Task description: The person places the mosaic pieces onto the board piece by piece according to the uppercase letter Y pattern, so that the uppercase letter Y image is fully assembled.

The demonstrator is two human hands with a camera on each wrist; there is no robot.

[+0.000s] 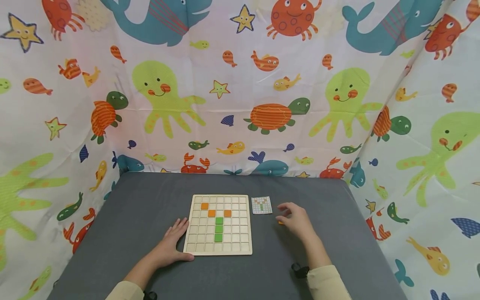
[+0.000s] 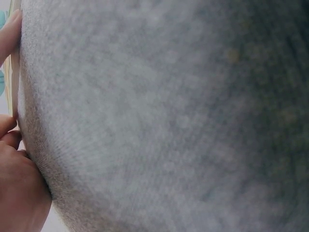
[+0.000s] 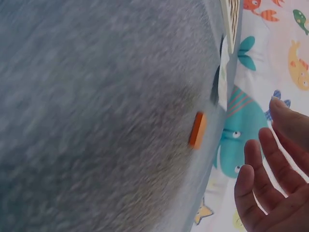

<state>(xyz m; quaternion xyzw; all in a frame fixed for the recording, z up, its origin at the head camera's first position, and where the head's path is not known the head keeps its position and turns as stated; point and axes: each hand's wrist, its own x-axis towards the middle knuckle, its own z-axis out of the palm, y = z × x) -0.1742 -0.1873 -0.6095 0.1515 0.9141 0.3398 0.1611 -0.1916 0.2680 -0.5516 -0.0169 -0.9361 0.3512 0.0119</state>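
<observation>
A pale wooden grid board (image 1: 238,246) lies on the grey table. My left hand (image 1: 168,246) spreads along its left side, with fingertips at the left edge and thumb at the lower left corner. Three orange tiles (image 1: 211,213) and a column of three green tiles (image 1: 219,228) sit in the board's cells. To the right of the board, my right hand (image 1: 298,221) hovers with loosely bent fingers over a loose orange tile (image 3: 197,130). In the right wrist view that tile lies on the cloth, apart from the fingers, and nothing is in the hand.
A small pattern card (image 1: 261,205) printed with a coloured grid lies just right of the board's upper corner. Behind and beside the grey table (image 1: 157,196) hangs a white curtain (image 1: 225,104) with sea animals. Each wrist wears a dark strap.
</observation>
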